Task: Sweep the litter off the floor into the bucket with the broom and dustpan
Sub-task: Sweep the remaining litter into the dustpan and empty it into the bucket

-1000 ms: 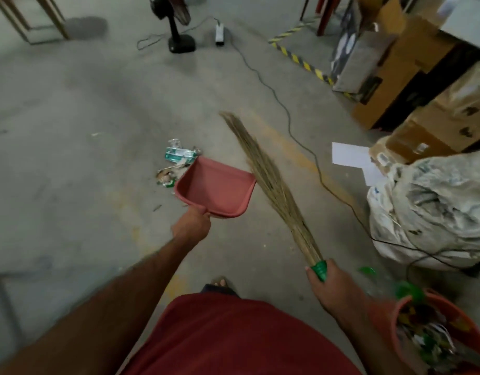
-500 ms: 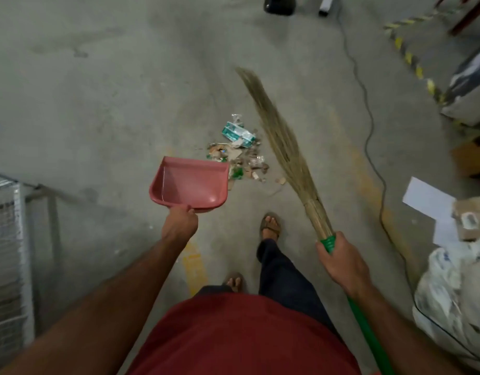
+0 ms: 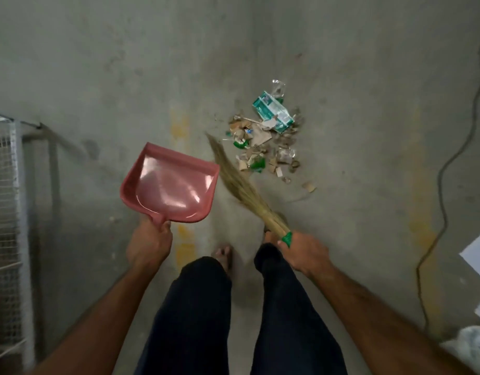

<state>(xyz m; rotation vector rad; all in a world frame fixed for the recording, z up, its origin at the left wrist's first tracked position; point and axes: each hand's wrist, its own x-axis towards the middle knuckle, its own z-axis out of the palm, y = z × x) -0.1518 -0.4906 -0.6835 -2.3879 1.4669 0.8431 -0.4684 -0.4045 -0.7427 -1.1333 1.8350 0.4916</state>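
In the head view, a pink dustpan [image 3: 169, 186] is held by its short handle in the left hand [image 3: 149, 246], whose fingers are closed fully around that handle; the pan is seen empty, with its open edge turned away from the person and to the upper right. A grass broom [image 3: 240, 185] is gripped in the right hand [image 3: 305, 253], the fingers being wrapped tightly at the green collar where the bristles are bound. The bristles are blurred, and their tip is seen between the dustpan and the litter [image 3: 265, 142], just beside the left edge of the pile. The litter lies on the grey concrete floor [image 3: 98, 63], ahead of the feet (pieces of brown cardboard, green scraps and clear plastic). A teal and white packet [image 3: 272, 112] rests at the far side of the pile; printing is seen on it, but it cannot be read. A black cable [image 3: 444, 169] runs along the floor at the right, and a wire mesh rack [image 3: 6, 212] stands at the left. The bucket is not seen in this view.
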